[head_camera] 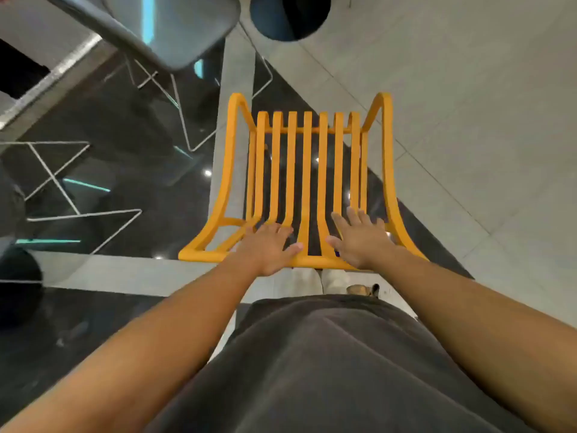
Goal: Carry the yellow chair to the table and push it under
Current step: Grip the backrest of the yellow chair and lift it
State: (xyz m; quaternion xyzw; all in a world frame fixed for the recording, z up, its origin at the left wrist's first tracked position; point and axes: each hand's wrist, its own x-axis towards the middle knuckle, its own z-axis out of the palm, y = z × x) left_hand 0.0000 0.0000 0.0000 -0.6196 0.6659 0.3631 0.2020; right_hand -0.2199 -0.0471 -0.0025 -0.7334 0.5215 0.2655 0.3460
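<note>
I look straight down on a yellow slatted chair [306, 182] — both my bare hands lie flat on its top rail, fingers spread over the slats, the left hand [268, 248] just beside the right hand [359, 239]. A grey rounded tabletop [175, 29] sits up and to the left — white wire-frame legs [78, 195] stand on glossy dark floor [140, 126].

Slatted yellow chair [306, 170] stands upright beside the grey table [175, 29].

No writing to read here.
Nothing legible on the chair [307, 170] under the hands, the floor [468, 89] beyond them, or the clothing nearer than them.
</note>
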